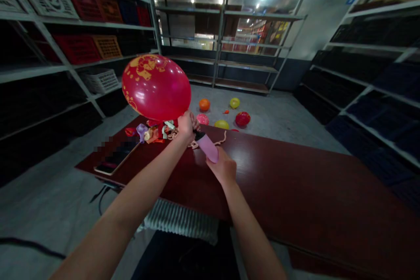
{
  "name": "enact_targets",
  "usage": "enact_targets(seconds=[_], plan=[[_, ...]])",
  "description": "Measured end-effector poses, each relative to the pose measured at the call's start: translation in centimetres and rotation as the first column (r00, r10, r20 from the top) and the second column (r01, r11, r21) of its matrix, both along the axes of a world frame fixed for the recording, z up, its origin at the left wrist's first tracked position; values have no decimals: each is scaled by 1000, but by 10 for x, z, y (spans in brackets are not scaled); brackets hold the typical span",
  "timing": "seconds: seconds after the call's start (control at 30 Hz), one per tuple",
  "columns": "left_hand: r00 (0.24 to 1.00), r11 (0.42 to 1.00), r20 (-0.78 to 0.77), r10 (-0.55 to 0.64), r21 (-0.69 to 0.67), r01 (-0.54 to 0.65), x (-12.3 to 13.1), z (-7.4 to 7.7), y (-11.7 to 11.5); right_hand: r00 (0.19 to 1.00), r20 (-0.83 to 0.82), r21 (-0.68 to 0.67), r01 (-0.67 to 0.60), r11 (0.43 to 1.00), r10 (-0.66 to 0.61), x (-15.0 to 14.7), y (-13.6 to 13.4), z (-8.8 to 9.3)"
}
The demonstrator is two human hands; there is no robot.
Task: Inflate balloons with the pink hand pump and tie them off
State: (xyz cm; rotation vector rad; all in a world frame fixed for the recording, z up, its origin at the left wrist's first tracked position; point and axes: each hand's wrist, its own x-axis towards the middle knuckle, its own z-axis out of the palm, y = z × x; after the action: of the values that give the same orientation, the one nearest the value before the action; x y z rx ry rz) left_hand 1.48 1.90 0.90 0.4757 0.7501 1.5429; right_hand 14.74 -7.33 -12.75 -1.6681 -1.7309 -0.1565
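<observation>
A large red balloon (157,87) with yellow printed figures is swollen with air above the table's far left part. My left hand (186,127) is closed around its neck, where it meets the black end of a pink balloon pump (207,146). The fingers hide the join itself. My right hand (223,167) grips the near end of the pump, which slants down toward me. Beneath and left of my left hand lies a pile of limp balloons (151,134) in several colours, with pale curly strips (221,141) beside it.
A phone (118,157) lies at the left end of the dark red table (278,179). Several blown-up balloons, among them an orange balloon (204,105) and a red balloon (243,119), rest on the floor beyond. Metal shelves (216,65) with crates surround the area.
</observation>
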Motion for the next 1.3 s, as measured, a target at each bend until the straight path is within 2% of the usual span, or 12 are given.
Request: enact_targets(seconds=[0.2, 0.33, 0.47, 0.6, 0.73, 0.9, 1.0, 1.07, 1.2, 1.3], plan=[[997, 1000, 68, 25, -6, -25, -34, -15, 2, 993, 114, 46, -28, 999, 23, -7, -2, -3], [991, 997, 105, 77, -18, -75, -65, -14, 7, 983, 173, 70, -75, 995, 62, -8, -5, -2], [986, 992, 112, 125, -41, -121, -99, -2, 10, 973, 209, 63, -114, 991, 99, -6, -6, -3], [979, 984, 98, 178, -44, -174, -130, 19, 9, 967, 211, 88, -162, 983, 140, -7, -4, -8], [987, 987, 24, 159, 28, -160, -140, 43, 2, 972, 165, 133, -190, 973, 167, -9, -2, -11], [988, 967, -24, 152, 209, -143, -114, 69, -7, 982, 99, 139, -176, 975, 163, -5, -5, -11], [994, 962, -22, 105, 257, -96, -84, 72, -8, 990, 49, 133, -140, 981, 135, -2, -7, -9], [999, 966, -31, 43, 255, -34, -59, 62, -7, 992, 12, 112, -128, 985, 127, -1, -7, -8], [992, 984, -73, -106, 136, 115, -8, 24, -10, 999, -14, 45, -42, 998, 42, 0, -7, -4], [991, 989, -90, -102, 96, 111, 13, 2, -11, 1000, -12, -19, 19, 1000, -19, 1, -7, -1]])
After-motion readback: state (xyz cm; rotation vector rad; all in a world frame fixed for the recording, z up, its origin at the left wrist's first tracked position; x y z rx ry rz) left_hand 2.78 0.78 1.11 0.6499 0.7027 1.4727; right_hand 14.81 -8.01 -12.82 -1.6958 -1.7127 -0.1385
